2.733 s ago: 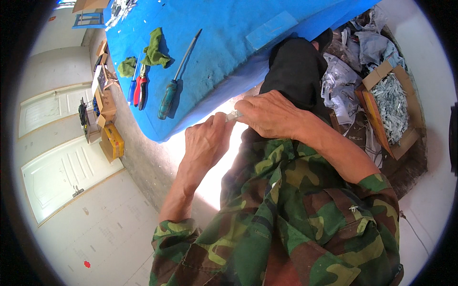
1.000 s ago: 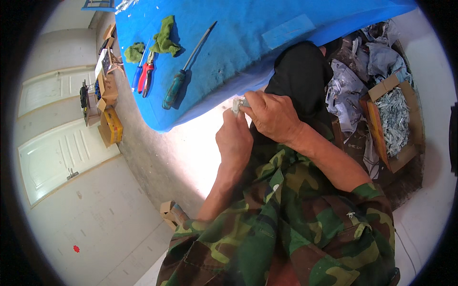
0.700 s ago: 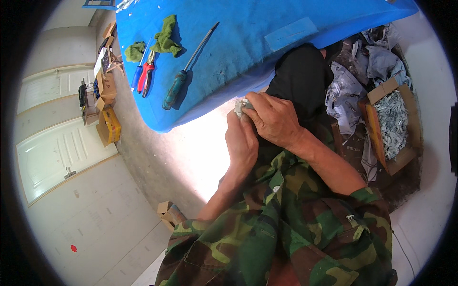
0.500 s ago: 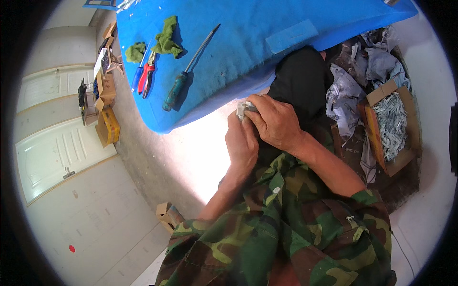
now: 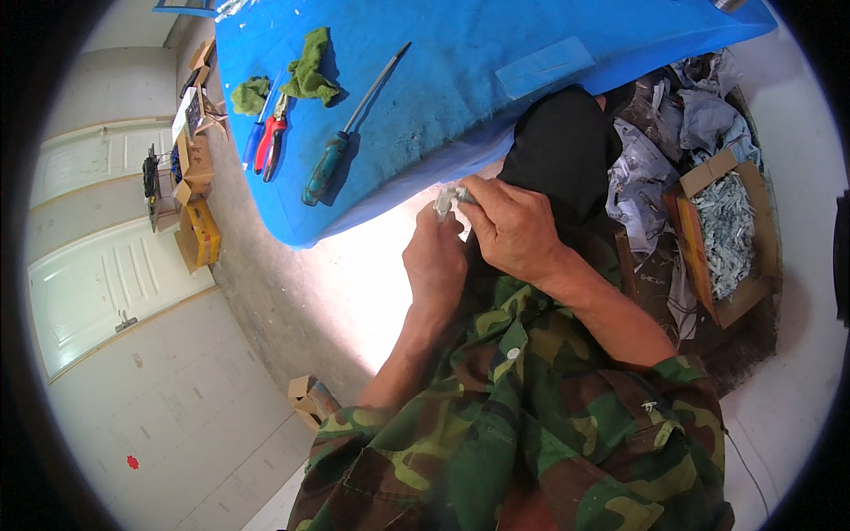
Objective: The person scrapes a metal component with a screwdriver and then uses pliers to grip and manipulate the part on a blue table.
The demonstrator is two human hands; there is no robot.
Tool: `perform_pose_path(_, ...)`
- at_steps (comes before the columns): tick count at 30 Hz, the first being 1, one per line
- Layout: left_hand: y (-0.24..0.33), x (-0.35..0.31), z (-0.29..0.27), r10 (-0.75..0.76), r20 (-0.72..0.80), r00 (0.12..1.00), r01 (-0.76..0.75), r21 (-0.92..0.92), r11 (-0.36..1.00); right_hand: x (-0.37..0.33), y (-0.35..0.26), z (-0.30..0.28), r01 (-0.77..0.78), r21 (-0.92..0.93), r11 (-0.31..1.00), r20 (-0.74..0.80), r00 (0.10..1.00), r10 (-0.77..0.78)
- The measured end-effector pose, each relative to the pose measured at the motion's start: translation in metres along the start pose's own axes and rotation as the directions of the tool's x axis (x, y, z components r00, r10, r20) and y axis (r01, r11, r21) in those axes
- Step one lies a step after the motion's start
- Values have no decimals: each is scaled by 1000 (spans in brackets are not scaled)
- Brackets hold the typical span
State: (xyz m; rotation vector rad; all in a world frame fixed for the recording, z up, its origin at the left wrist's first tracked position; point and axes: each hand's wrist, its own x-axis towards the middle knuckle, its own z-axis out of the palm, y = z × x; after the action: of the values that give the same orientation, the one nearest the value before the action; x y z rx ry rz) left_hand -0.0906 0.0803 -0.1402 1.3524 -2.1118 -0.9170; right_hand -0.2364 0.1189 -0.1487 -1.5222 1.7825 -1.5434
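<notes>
Above my lap, just off the near edge of the blue-covered table, my two hands meet at a small silvery-grey metal piece (image 5: 445,200). My left hand (image 5: 435,263) is closed, pinching the lower end of the piece between thumb and fingers. My right hand (image 5: 516,221) is closed round its other end, with thumb and forefinger at the top. The fingers hide much of the piece, so its exact kind cannot be made out.
On the blue tablecloth (image 5: 460,88) lie a screwdriver (image 5: 328,168), red-handled pliers (image 5: 271,146), a blue-handled tool (image 5: 253,144) and green rags (image 5: 310,71). At right, a cardboard box (image 5: 768,230) holds many small silvery pieces, beside crumpled plastic bags (image 5: 637,177).
My left hand has shifted slightly left and down, and its fingers have curled in. More of the metal piece shows between the hands. My right hand has barely moved.
</notes>
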Motion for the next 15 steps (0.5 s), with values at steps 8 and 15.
perform_pose_path(8,21,-4,-4,-123,49,991,127,-85,988,5,4,7,-3,-37,999,-107,994,-1)
perform_pose_path(15,-5,-4,-20,-101,66,993,107,-99,989,1,4,3,-85,170,982,-131,985,108)
